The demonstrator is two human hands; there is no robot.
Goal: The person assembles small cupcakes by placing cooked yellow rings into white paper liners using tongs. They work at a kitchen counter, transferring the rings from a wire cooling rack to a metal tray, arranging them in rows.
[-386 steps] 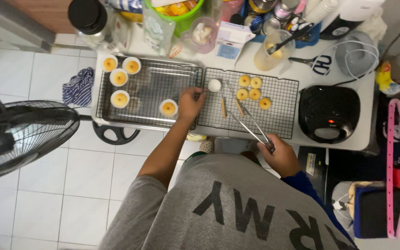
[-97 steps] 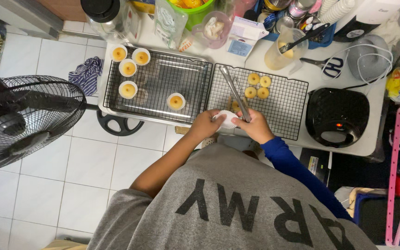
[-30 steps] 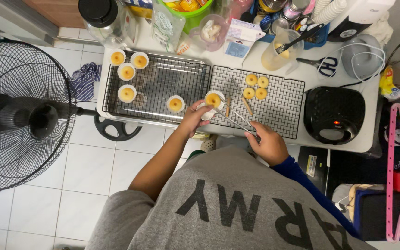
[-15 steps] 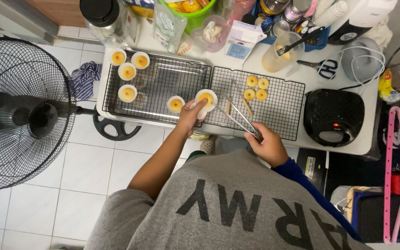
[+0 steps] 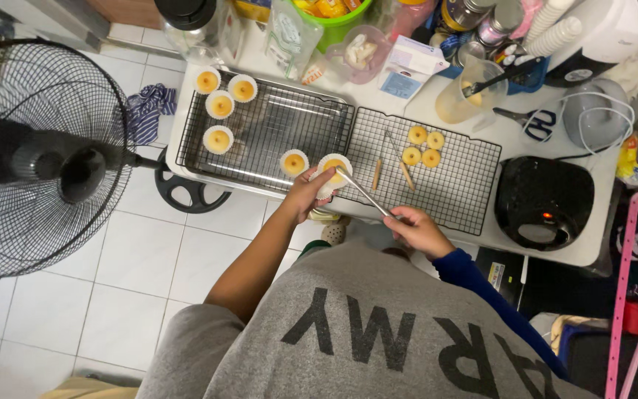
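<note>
Since half a second ago, the paper cup with its small yellow cake (image 5: 334, 168) has shifted left, closer to the lone filled cup (image 5: 294, 162) on the left cooling rack (image 5: 267, 137). The left hand (image 5: 306, 194) pinches the cup by its rim at the rack's near right corner, while the right hand (image 5: 416, 229) squeezes a pair of metal tongs (image 5: 363, 192) whose tips rest together on the cake in the cup. Four more filled cups (image 5: 221, 105) sit at the far left of that rack. On the right cooling rack (image 5: 437, 177) lie four bare yellow cakes (image 5: 422, 146) and two thin wooden sticks (image 5: 391, 171). Both racks rest on a white table (image 5: 526, 244) crowded along its back edge with jars, bags, a measuring cup, scissors and a black waffle maker (image 5: 542, 201). A black standing fan (image 5: 31, 159) stands on the white tiled floor (image 5: 112, 295) to the left, with a striped cloth (image 5: 145, 111) beside it.
</note>
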